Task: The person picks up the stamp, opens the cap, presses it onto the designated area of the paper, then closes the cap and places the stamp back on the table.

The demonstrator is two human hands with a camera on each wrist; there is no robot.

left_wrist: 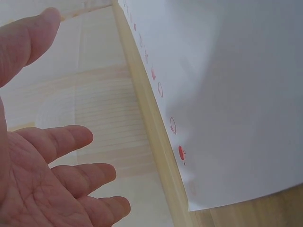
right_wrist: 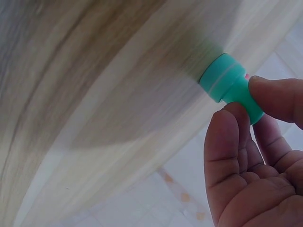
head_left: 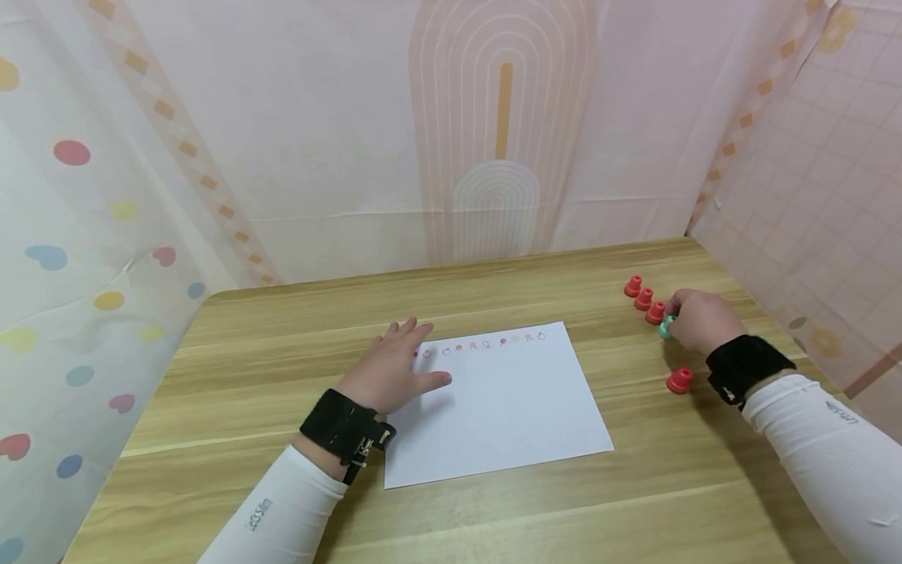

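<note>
Left hand point(head_left: 395, 368) is laid flat on the left edge of the paper point(head_left: 507, 407), fingers straight and spread, nothing gripped; in the left wrist view the fingers point(left_wrist: 71, 139) are seen extended beside the sheet. One sheet is counted, lying on the table point(head_left: 282, 329). A row of small red marks point(head_left: 486, 343) is printed along the paper's far edge; about ten are counted, some faint, exact number not certain.

Right of the paper, red stamps are counted: three in a row point(head_left: 644, 298) near the far right of the table, one more point(head_left: 680, 381) set apart nearer the person, just beside the right wrist. Four red in all. One teal stamp point(right_wrist: 229, 85) is counted, pinched between thumb and fingertips of the right hand point(head_left: 698, 319), close to the last red stamp of the row. Whether its base touches the table cannot be told; the right wrist view is blurred.

Judgement: the teal stamp is best kept upright in the pinch and clear of the red row so none is knocked. The paper should be held pressed down by the flat left hand so the sheet is not shifted.
</note>
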